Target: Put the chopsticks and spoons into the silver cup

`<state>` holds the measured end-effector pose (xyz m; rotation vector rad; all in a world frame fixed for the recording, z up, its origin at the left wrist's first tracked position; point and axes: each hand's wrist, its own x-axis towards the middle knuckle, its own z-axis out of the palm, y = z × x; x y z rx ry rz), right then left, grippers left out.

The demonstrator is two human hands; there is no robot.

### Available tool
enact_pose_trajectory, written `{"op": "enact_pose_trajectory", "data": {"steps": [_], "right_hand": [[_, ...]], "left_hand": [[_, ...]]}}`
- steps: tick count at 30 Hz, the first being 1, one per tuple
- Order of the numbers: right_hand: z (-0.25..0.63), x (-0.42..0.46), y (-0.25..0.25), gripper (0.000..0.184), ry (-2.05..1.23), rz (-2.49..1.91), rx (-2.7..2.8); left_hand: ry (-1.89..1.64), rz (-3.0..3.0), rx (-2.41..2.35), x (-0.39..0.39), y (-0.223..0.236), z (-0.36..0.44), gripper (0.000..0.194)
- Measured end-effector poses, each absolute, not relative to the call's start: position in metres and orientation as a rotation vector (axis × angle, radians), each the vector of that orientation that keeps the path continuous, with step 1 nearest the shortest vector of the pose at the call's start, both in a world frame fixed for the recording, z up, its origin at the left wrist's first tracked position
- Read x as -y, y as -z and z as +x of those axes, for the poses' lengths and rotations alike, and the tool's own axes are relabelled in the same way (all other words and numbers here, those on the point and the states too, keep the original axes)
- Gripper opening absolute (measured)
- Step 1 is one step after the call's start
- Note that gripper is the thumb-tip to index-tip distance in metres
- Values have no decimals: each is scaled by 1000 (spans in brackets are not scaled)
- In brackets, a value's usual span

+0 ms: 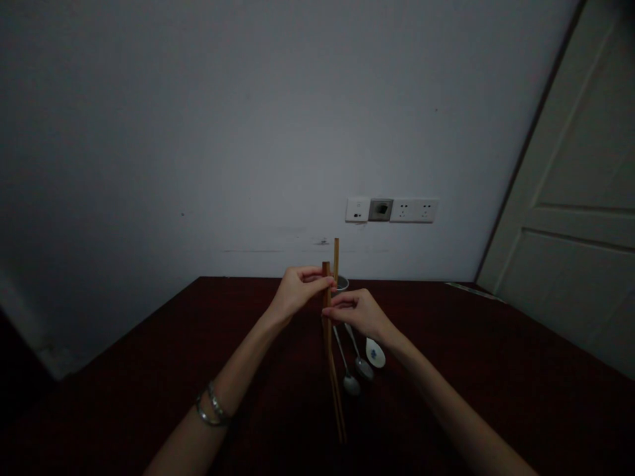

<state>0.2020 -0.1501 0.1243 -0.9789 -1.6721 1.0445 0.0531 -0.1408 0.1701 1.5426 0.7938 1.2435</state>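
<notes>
Both hands meet near the middle of the view on a pair of wooden chopsticks (pixel 331 360), whose far ends slant down toward me. My left hand (pixel 303 288) pinches them close to the upper, thicker ends. Just below, my right hand (pixel 361 313) has its thumb and fingertips closed around the same sticks. Another wooden stick (pixel 336 256) rises upright behind my left fingertips; its lower end is hidden. Behind the hands shows part of a round metal-looking container (pixel 342 283). Under my right hand lie two metal spoons (pixel 351 385) (pixel 364 368) and a white ceramic spoon (pixel 376 354) with a blue mark.
The dark red table (pixel 198 357) runs back to a pale wall (pixel 248 132). Sockets and switches (pixel 414 210) sit on the wall above the table's back edge. A panelled door (pixel 570 198) stands at the right. The scene is dim.
</notes>
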Motion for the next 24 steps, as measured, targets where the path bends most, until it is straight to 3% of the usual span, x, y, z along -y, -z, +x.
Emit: {"op": "enact_pose_trajectory", "data": {"steps": [6, 15, 24], "right_hand": [[223, 133, -146, 24, -963, -1068, 1618], [263, 50, -219, 17, -734, -977, 1365], [257, -10, -198, 17, -700, -1023, 1335]], "left_hand": [[-1425, 1391, -891, 87, -147, 30, 32], [-1445, 1188, -1389, -3, -33, -31, 14], [-1497, 1098, -1437, -16, 6, -51, 12]]}}
